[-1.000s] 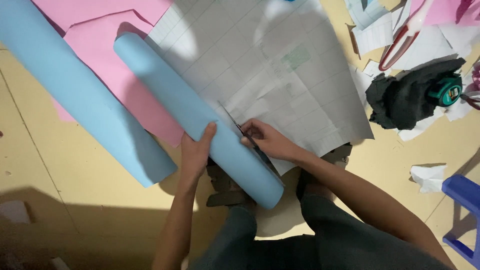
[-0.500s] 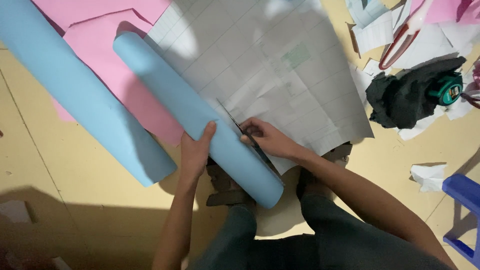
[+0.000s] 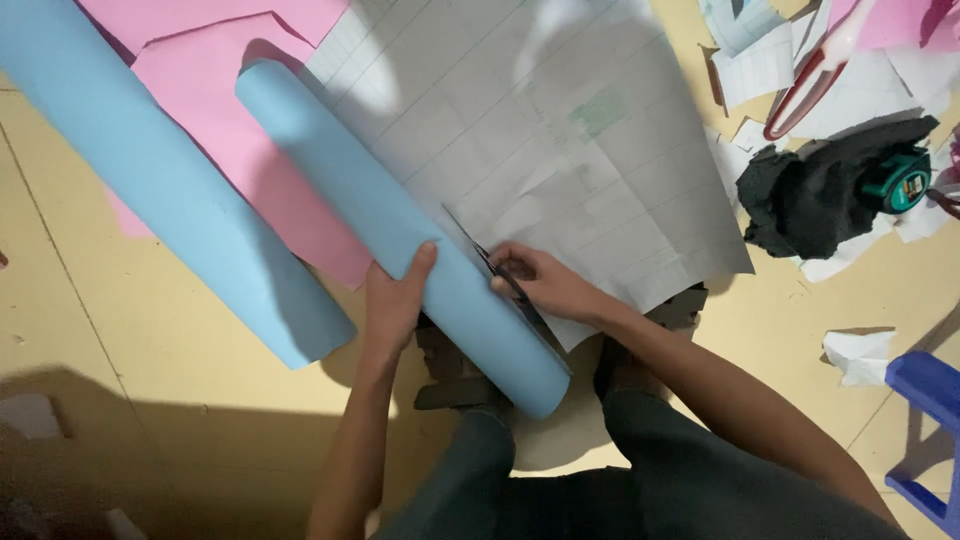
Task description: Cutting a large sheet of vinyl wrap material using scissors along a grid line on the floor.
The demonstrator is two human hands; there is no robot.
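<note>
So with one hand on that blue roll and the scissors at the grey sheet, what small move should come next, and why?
Probably a short snip further along the roll's edge. The right hand has the scissors pointing up along the seam where the grey gridded sheet meets the blue roll, and the left hand presses the roll steady.

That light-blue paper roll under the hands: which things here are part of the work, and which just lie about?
In use:
- light-blue paper roll, left hand on it
- dark scissors in right hand
- grey gridded backing sheet

Lying about:
- second light-blue roll
- pink paper sheets
- black cloth
- green tape measure
- blue plastic stool
</note>
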